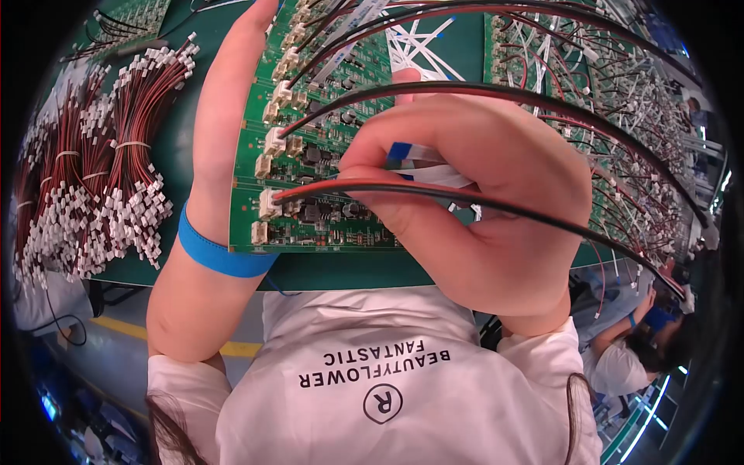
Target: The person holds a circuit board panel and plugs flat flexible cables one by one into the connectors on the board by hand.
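A green circuit board panel (325, 221) tilts in front of me, with a row of white connectors (275, 142) along its left side. Pairs of red and black wires (465, 198) run from these connectors to the right, passing over my right hand (473, 186). That hand is closed in a pinch just above the panel, with white flat ribbon cables (430, 172) with blue ends curled inside it. Its fingertips cover part of the board. My left hand (262, 17) is by the panel's upper left edge, its fingers hidden or out of frame. A blue wristband (225, 252) circles that arm.
Tied bundles of red and black wires with white plugs (128, 151) lie at the left on the green table (182, 116). Loose white ribbon cables (425, 46) lie behind the panel. More wired boards (628, 116) fill the right. Another person (620, 360) sits at the lower right.
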Available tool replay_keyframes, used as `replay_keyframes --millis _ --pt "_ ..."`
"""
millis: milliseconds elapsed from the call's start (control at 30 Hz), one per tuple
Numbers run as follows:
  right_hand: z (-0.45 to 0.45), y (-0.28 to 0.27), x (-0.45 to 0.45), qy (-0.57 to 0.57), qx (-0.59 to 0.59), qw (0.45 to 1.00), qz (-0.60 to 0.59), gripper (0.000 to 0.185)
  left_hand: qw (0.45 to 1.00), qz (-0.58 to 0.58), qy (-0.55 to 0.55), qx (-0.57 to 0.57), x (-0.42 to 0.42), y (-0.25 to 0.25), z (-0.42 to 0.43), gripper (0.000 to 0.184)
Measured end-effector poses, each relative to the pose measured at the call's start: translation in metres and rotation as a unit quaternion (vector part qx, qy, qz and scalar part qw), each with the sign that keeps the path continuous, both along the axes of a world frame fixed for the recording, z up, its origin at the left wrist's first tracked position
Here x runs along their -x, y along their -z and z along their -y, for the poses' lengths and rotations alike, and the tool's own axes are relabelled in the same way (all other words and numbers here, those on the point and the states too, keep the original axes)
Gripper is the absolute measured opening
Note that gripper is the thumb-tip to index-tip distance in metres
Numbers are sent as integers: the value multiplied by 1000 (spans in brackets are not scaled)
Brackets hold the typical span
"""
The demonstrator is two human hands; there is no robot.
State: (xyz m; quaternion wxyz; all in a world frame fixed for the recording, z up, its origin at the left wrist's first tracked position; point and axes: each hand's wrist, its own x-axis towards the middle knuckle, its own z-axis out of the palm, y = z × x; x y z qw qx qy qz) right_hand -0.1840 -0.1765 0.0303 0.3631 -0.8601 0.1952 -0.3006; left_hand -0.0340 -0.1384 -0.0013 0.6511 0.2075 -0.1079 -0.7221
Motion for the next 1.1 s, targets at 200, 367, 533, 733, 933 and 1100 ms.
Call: replay_keyframes --millis 200,367,533,733,933,1100 --pt "-2 7 -3 3 37 998 41 14 983 -182 -8 17 3 -4 7 51" --pt "-3 12 -2 5 20 998 54 17 991 -128 27 21 -5 1 4 50" --pt "-8 11 -3 15 34 999 16 17 997 -78 -24 7 -3 6 4 51" --pt "-3 9 -3 -62 159 985 -36 21 998 9 -61 -7 -1 8 -6 51" --pt "0 11 -3 -86 220 971 -24 23 997 32 -74 -6 0 9 -13 50" --pt "-9 13 -6 -46 167 984 -37 24 995 40 -87 -9 -2 13 -11 50"
